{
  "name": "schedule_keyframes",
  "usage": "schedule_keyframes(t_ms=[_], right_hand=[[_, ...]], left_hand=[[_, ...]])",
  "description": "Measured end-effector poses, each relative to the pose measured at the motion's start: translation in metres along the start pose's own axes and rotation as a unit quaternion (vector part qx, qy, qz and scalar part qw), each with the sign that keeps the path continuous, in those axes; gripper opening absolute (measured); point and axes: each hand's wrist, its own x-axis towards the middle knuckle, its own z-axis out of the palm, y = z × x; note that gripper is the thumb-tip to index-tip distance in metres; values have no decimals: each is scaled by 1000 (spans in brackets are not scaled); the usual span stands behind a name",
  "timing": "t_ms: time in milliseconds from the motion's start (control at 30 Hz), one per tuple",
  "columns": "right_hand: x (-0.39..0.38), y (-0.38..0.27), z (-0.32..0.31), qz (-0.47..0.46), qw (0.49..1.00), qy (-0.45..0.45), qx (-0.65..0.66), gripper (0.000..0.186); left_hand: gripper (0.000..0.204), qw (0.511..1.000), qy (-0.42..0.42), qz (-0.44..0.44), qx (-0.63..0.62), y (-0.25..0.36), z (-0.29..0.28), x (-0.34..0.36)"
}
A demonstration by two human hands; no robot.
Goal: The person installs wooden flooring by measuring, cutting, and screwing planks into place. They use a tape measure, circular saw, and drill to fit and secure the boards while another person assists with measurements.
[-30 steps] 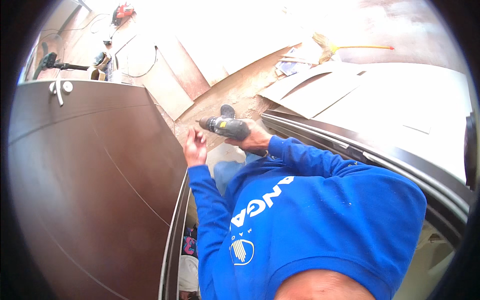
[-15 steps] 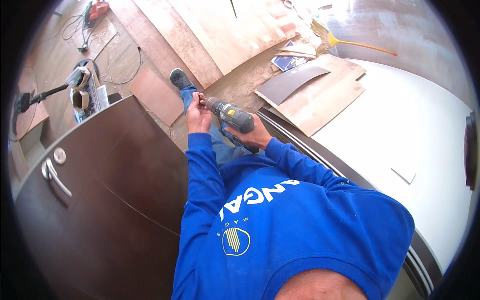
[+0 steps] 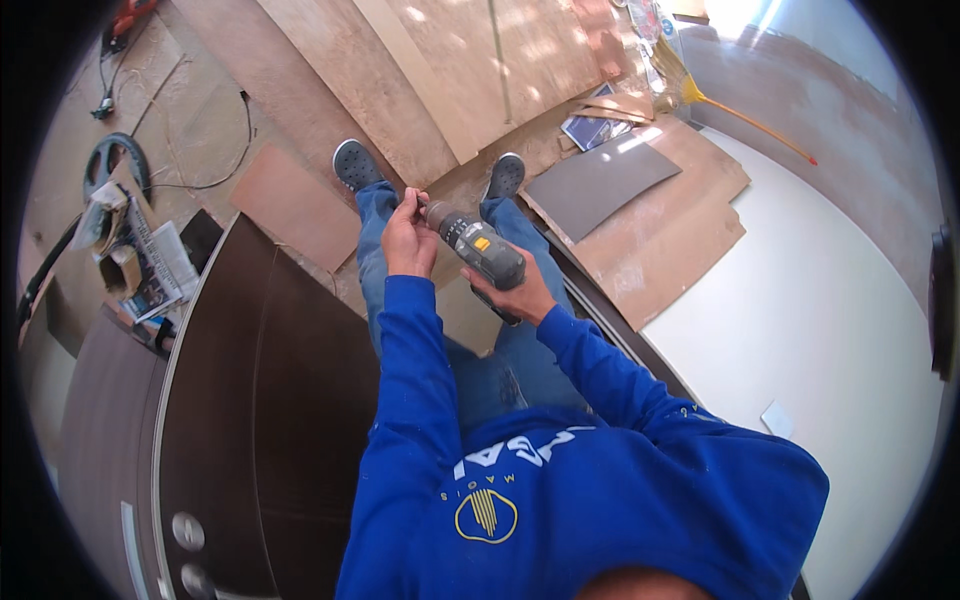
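Observation:
A grey-black cordless drill [image 3: 480, 248] with a yellow patch points away and to the left above my legs. Round its handle, my right hand [image 3: 525, 290] is closed. At the drill's front end, my left hand [image 3: 410, 240] has its thumb and fingers pinched together by the chuck [image 3: 436, 214]. Whatever lies between those fingertips is too small to make out. To the left of my left arm lies a dark brown door [image 3: 310, 400] with round metal fittings [image 3: 188, 531] near its lower left.
Wooden boards [image 3: 350, 90] cover the floor ahead. At right, brown sheets [image 3: 640, 240] lie on a large white panel [image 3: 800, 330]; a yellow broom [image 3: 735, 110] is beyond. A box with newspapers [image 3: 140, 255] and black cables [image 3: 215, 183] are at left.
The view has tilted and shifted, so both my shoes and more of my legs now show. My hands stay together at the drill, with the same hold on it.

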Motion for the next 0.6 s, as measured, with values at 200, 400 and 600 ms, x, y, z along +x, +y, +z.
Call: schedule_keyframes(t_ms=[200, 400, 600], right_hand=[[81, 85, -6, 26, 997, 4, -76, 48], [172, 193, -31, 82, 987, -14, -138, 48], [234, 250, -56, 81, 968, -36, -236, 38]], left_hand=[[13, 998, 56, -40, 13, -51, -31, 130], [14, 987, 81, -97, -96, -119, -66, 257], [15, 974, 107, -96, -176, -178, -78, 338]])
